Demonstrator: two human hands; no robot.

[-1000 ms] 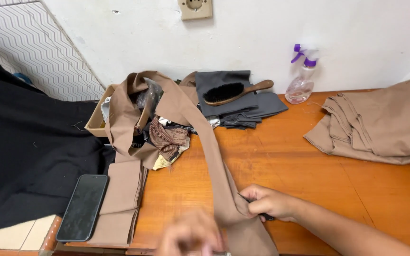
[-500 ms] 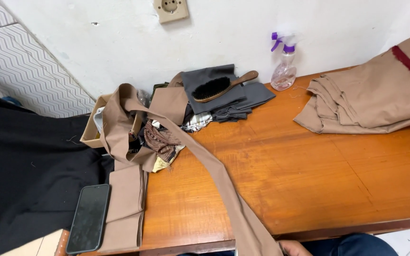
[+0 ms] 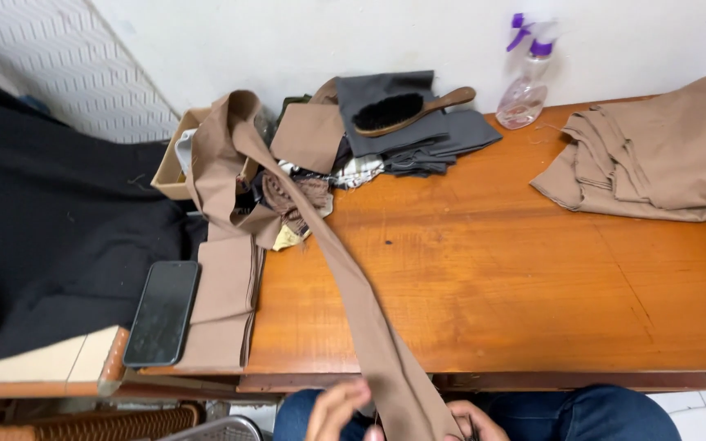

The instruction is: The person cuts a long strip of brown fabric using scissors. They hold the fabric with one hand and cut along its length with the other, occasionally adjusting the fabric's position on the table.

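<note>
Both hands sit below the table (image 3: 533, 278) edge: the left hand (image 3: 332, 408) and right hand (image 3: 471, 420) close on either side of a long tan strip (image 3: 353, 302), which runs up across the wood to a scrap pile (image 3: 288, 196) beside a brush (image 3: 402, 112).

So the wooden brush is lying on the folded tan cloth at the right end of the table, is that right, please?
Not quite: the head view shows the wooden brush lying on the dark grey cloth by the wall; the folded tan cloth carries nothing.
</note>
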